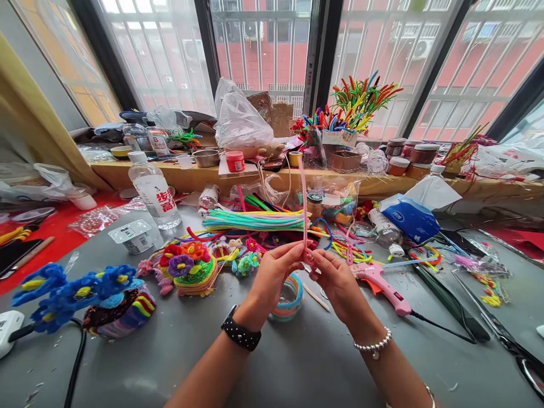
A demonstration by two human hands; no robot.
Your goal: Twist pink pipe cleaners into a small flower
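A pink pipe cleaner (304, 198) stands upright between my hands, its lower end bent into a small pinkish bunch at the fingertips. My left hand (272, 277) pinches it from the left, thumb and finger together. From the right, my right hand (338, 280) pinches the same lower end. Just below and behind the hands sits a round jar (291, 306) wrapped in blue and orange bands. A pink glue gun (385, 289) lies right of my right hand. Behind the hands is a bundle of pipe cleaners (250, 220) in turquoise, yellow and pink.
Pipe-cleaner flower pots, one colourful (191, 269) and one blue-flowered (119, 309), stand left. A water bottle (155, 192) and a plastic cup (134, 238) are behind them. Right lie a tissue pack (410, 218), the glue gun's cord and large scissors (505, 340). The windowsill (187, 181) is crowded.
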